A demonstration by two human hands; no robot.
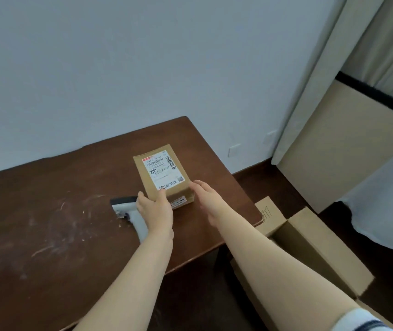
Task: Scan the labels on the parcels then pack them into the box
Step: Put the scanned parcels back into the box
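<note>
Desk [59, 211]: scuffed dark brown wood against a pale wall.
Parcel [147, 187]: small cardboard carton lying on the desk, white shipping label [164, 172] facing up.
Left hand [155, 209]: grips the parcel's near left corner, thumb on top.
Right hand [206, 199]: fingers straight and together, touching the parcel's near right side.
Barcode scanner [128, 211]: lying just left of the parcel.
Box [334, 254]: open, on the floor right of the parcel.

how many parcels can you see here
1. The parcel lies near the table's right edge, label up, between the left hand and right hand. More may be hidden inside the box on the floor.
</note>
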